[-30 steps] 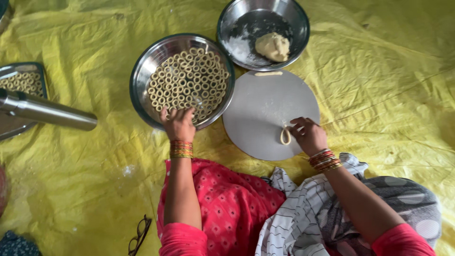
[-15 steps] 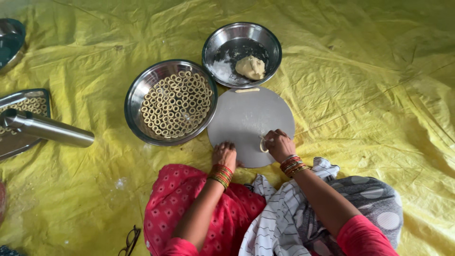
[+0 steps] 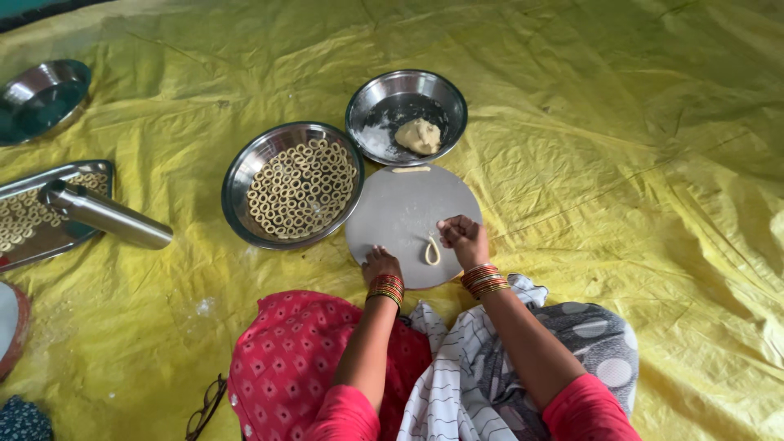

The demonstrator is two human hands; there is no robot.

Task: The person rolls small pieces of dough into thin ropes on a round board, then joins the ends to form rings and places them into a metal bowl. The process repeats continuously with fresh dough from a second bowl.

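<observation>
My left hand (image 3: 380,265) rests on the near-left edge of a round grey board (image 3: 406,214), fingers down, holding nothing. My right hand (image 3: 463,239) is curled over the board's near-right part, its fingers touching a thin loop of dough (image 3: 431,250). A short dough strip (image 3: 411,170) lies at the board's far edge. Left of the board stands a steel bowl (image 3: 245,167) full of several dough rings. Beyond the board a smaller steel bowl (image 3: 365,102) holds a lump of dough (image 3: 419,135).
A yellow sheet (image 3: 621,163) covers the floor. At the left lie a steel tray (image 3: 90,169) with more rings, a steel cylinder (image 3: 110,216) and another steel dish (image 3: 41,94). Eyeglasses (image 3: 204,407) lie near my red-clad knee.
My left hand came away from the ring bowl and went down onto the board's near edge. My right hand stayed on the board with the dough loop. The view pulled back.
</observation>
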